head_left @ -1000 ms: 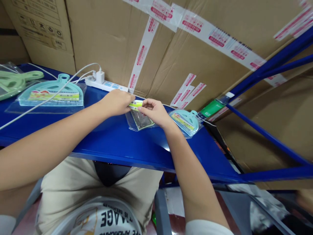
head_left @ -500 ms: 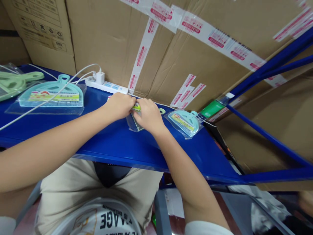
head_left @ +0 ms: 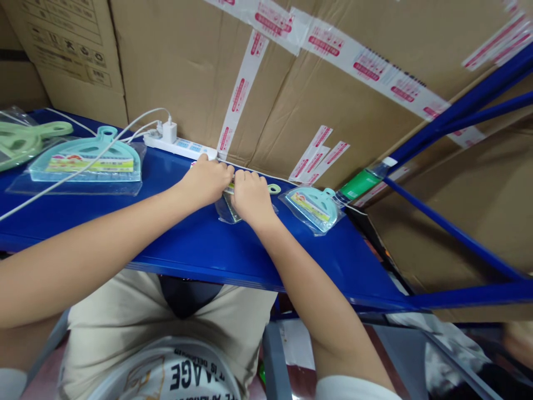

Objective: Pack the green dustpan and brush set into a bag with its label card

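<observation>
A plastic-bagged dustpan (head_left: 227,210) lies on the blue table between my hands, mostly hidden under them. Its pale green looped handle (head_left: 273,189) sticks out to the right. Fingers curled, my left hand (head_left: 208,180) rests at the left end of the bagged dustpan. My right hand (head_left: 255,195) is closed over its middle, the knuckles almost touching those of the left. A sliver of yellow-green label shows between the hands. Beyond my left knuckles a small pink-and-white scrap peeks out. The fingertips of both hands are hidden.
Light blue bagged dustpans lie left (head_left: 85,161) and right (head_left: 314,206), with a green one (head_left: 25,141) farther left. A white power strip (head_left: 183,147) with cables sits at the back. A green-labelled bottle (head_left: 362,182) leans near the blue frame. Taped cardboard (head_left: 187,72) stands behind.
My right hand has shifted slightly left and lies flatter over the label, covering more of it. My left hand has moved slightly right, closer to it.
</observation>
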Demonstrator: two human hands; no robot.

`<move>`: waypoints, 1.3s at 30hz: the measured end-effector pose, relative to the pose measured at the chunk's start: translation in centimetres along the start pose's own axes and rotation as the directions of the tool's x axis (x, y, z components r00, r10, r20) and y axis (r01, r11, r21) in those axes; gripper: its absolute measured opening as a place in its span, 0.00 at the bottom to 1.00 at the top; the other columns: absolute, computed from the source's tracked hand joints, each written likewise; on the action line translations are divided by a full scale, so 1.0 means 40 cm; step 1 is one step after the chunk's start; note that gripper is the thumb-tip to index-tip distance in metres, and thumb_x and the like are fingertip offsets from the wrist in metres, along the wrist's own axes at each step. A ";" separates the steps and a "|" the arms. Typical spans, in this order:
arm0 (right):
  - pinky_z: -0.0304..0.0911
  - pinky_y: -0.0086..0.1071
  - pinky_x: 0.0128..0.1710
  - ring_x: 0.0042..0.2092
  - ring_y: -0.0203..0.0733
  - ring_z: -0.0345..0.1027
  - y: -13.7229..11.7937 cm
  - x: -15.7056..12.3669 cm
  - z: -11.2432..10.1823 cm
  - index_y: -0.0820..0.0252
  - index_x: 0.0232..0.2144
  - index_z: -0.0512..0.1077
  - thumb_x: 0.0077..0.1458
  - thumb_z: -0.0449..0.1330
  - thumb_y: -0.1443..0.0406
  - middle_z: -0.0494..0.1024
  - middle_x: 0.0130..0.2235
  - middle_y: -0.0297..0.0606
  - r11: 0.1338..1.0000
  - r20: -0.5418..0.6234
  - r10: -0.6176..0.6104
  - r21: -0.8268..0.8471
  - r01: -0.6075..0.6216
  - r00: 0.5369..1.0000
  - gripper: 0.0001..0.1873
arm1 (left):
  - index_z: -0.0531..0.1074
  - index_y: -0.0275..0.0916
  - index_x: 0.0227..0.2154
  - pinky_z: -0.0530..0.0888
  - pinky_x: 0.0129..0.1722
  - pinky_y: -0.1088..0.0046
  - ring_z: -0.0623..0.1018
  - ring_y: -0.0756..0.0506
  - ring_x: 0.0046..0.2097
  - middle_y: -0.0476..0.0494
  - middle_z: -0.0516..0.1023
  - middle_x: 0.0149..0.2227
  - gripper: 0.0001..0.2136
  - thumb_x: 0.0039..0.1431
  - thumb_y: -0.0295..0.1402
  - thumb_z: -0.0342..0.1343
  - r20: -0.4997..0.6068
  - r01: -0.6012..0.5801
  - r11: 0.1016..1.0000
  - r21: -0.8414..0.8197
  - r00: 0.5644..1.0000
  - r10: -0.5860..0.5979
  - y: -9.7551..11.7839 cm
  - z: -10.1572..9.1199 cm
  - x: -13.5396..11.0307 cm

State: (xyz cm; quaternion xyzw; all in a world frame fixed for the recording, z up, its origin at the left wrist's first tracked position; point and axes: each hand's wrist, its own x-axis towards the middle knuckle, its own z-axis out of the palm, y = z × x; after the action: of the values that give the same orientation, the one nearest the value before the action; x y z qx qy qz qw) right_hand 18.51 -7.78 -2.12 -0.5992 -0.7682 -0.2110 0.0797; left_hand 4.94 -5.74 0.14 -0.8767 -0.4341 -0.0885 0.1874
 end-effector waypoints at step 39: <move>0.68 0.38 0.40 0.45 0.54 0.80 0.062 0.005 -0.023 0.59 0.50 0.77 0.64 0.61 0.69 0.84 0.44 0.53 0.998 0.081 0.061 -0.002 -0.061 0.995 0.12 | 0.82 0.36 0.38 0.74 0.39 0.64 0.84 0.34 0.43 0.34 0.83 0.34 0.11 0.63 0.30 0.54 0.029 0.075 0.997 -0.012 0.997 -0.075 -0.058 0.017 0.004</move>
State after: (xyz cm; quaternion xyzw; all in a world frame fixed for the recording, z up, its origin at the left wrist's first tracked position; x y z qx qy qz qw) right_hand 20.71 -7.52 -0.66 -0.6305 -0.7521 -0.1838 0.0549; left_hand 3.18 -4.06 0.15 -0.8622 -0.4687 -0.0858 0.1721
